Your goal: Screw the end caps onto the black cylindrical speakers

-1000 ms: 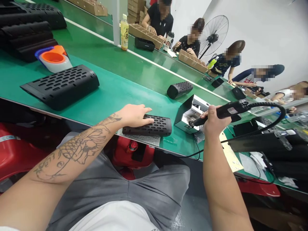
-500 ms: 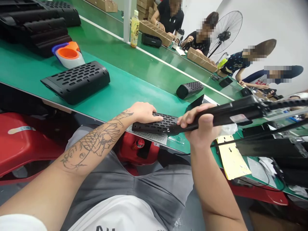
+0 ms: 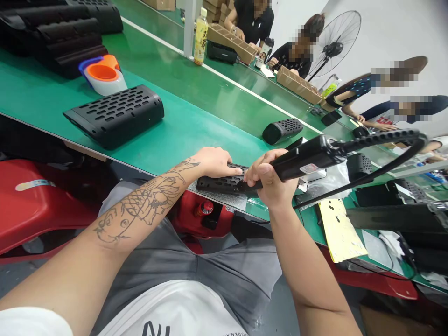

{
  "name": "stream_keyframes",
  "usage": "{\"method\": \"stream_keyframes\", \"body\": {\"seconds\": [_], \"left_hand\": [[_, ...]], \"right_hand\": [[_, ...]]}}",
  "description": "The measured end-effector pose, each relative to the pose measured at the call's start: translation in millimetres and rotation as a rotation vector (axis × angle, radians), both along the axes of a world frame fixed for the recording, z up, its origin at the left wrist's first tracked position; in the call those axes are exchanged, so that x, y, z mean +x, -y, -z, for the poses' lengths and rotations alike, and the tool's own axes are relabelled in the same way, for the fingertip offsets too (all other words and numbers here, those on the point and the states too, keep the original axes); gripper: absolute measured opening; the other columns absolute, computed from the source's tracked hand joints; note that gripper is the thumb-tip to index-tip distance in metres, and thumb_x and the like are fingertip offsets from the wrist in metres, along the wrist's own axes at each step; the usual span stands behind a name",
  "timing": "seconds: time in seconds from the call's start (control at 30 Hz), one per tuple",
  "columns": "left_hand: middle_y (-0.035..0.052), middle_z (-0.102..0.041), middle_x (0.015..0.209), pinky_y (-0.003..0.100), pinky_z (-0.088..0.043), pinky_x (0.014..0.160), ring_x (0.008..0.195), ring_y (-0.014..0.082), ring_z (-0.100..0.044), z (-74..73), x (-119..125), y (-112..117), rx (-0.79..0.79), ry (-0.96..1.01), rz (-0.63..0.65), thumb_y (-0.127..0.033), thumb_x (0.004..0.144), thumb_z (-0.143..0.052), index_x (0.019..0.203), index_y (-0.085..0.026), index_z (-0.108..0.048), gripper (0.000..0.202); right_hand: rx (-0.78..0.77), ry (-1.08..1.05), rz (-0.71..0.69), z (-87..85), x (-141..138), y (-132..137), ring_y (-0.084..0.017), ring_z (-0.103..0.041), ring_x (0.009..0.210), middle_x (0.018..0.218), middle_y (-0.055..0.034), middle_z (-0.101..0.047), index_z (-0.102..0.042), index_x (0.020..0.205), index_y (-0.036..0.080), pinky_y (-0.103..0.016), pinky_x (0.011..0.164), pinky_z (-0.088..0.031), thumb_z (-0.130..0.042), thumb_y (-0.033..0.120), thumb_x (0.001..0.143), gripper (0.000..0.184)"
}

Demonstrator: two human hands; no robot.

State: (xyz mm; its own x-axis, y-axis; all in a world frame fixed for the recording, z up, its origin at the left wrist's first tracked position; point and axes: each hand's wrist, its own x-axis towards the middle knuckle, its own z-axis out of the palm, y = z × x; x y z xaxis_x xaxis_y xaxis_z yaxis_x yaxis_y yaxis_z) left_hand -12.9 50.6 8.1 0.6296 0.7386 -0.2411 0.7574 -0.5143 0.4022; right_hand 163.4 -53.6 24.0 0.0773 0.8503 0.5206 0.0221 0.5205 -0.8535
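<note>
A driver (image 3: 304, 158) has swung over from a metal box (image 3: 297, 143) to the right end of a black housing (image 3: 219, 184) in the past second, while my left hand (image 3: 215, 161) stays in place on top. My right hand (image 3: 273, 182) wraps the driver near its nose, fingers and thumb closed around it; I cannot tell whether the tip touches the housing. The left lies across the vented face, thumb pointing right, its other fingers too hidden for me to tell how tight they are. The housing sits at the near edge of the green bench (image 3: 175, 133), partly on a clear sheet (image 3: 233, 200). From the driver's back end I see a cable (image 3: 385, 135) looping right and returning below. The box is mostly hidden behind the driver, with a smaller speaker (image 3: 283, 130) beyond it. A yellow card (image 3: 343, 233) lies to the right. To the left rest a larger shell (image 3: 115, 114), an orange-topped holder (image 3: 103, 77) and a black stack (image 3: 59, 39). Farther out, a yellow drink bottle (image 3: 200, 37) stands by a post (image 3: 189, 28), and co-workers sit across the way, near a tall fan (image 3: 332, 46).
</note>
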Motion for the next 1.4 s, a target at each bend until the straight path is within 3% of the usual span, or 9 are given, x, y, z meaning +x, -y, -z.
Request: {"method": "stream_keyframes", "body": {"seconds": [0.4,0.57,0.67,0.83,1.0,1.1,1.2,1.3,1.4], "left_hand": [[0.0103,-0.099,0.132,0.041,-0.065,0.094,0.120,0.0383,-0.092,-3.7,1.5,2.6,0.013,-0.051,-0.004,-0.084,0.109,-0.056,0.130,-0.034,-0.100,0.069],[0.0123,-0.098,0.139,0.041,-0.066,0.099,0.128,0.0397,-0.092,-4.7,2.2,6.9,0.027,-0.078,-0.040,-0.091,0.111,-0.051,0.141,-0.033,-0.098,0.081],[0.0120,-0.097,0.148,0.041,-0.066,0.105,0.135,0.0392,-0.091,-6.1,3.7,9.2,0.023,-0.092,-0.066,-0.091,0.112,-0.051,0.150,-0.033,-0.095,0.083],[0.0133,-0.096,0.151,0.042,-0.067,0.106,0.137,0.0399,-0.090,-7.7,5.4,10.8,0.017,-0.105,-0.063,-0.091,0.114,-0.048,0.154,-0.032,-0.094,0.085],[0.0124,-0.094,0.157,0.041,-0.066,0.108,0.142,0.0394,-0.089,-6.0,6.1,11.4,0.011,-0.106,-0.071,-0.090,0.115,-0.048,0.158,-0.033,-0.092,0.084],[0.0106,-0.093,0.161,0.039,-0.065,0.110,0.148,0.0380,-0.087,-4.5,6.0,10.9,0.011,-0.089,-0.074,-0.089,0.116,-0.050,0.158,-0.034,-0.092,0.081],[0.0106,-0.092,0.163,0.040,-0.065,0.111,0.148,0.0386,-0.086,-2.0,5.4,9.0,0.004,-0.059,-0.070,-0.092,0.114,-0.052,0.158,-0.034,-0.092,0.083],[0.0101,-0.094,0.159,0.041,-0.067,0.109,0.145,0.0395,-0.088,1.2,4.9,6.8,-0.009,-0.019,-0.064,-0.094,0.112,-0.054,0.154,-0.035,-0.094,0.084],[0.0102,-0.094,0.157,0.042,-0.067,0.108,0.145,0.0406,-0.088,3.0,5.0,5.6,-0.011,0.009,-0.074,-0.094,0.111,-0.057,0.150,-0.034,-0.096,0.082]], "right_hand": [[-0.020,0.020,-0.100,10.3,2.1,0.2,-0.015,-0.064,0.049,0.061,0.0081,-0.071,-0.070,0.088,0.029,-0.032,0.057,-0.060,-0.108,0.064,0.097,0.053],[0.030,-0.085,0.002,3.7,8.8,8.0,-0.014,-0.063,0.046,0.060,0.0096,-0.068,-0.072,0.091,0.028,-0.031,0.053,-0.060,-0.110,0.068,0.093,0.055],[0.078,-0.127,0.264,-10.5,51.9,3.5,-0.015,-0.063,0.046,0.062,0.0111,-0.064,-0.072,0.096,0.029,-0.032,0.052,-0.063,-0.107,0.071,0.095,0.054],[0.185,0.037,0.952,-19.3,161.9,-25.6,-0.018,-0.069,0.053,0.068,0.0073,-0.066,-0.072,0.091,0.027,-0.034,0.053,-0.059,-0.103,0.066,0.095,0.050],[0.139,0.014,0.946,5.8,208.8,-37.6,-0.018,-0.061,0.046,0.059,0.0085,-0.059,-0.064,0.087,0.030,-0.036,0.051,-0.056,-0.100,0.075,0.093,0.058],[0.134,0.019,0.875,11.9,203.5,-29.8,-0.019,-0.062,0.046,0.058,0.0073,-0.061,-0.068,0.086,0.028,-0.036,0.051,-0.057,-0.104,0.073,0.091,0.058],[0.128,-0.023,0.771,2.0,179.6,-15.8,-0.019,-0.064,0.048,0.060,0.0060,-0.064,-0.076,0.086,0.029,-0.038,0.052,-0.061,-0.112,0.060,0.088,0.048],[0.149,-0.090,0.598,-16.5,130.9,1.2,-0.020,-0.064,0.047,0.061,0.0056,-0.064,-0.077,0.085,0.030,-0.039,0.050,-0.064,-0.112,0.055,0.091,0.044],[0.164,-0.112,0.298,-29.8,63.4,14.5,-0.018,-0.062,0.045,0.061,0.0090,-0.061,-0.074,0.090,0.030,-0.038,0.048,-0.063,-0.108,0.067,0.095,0.051]]}}
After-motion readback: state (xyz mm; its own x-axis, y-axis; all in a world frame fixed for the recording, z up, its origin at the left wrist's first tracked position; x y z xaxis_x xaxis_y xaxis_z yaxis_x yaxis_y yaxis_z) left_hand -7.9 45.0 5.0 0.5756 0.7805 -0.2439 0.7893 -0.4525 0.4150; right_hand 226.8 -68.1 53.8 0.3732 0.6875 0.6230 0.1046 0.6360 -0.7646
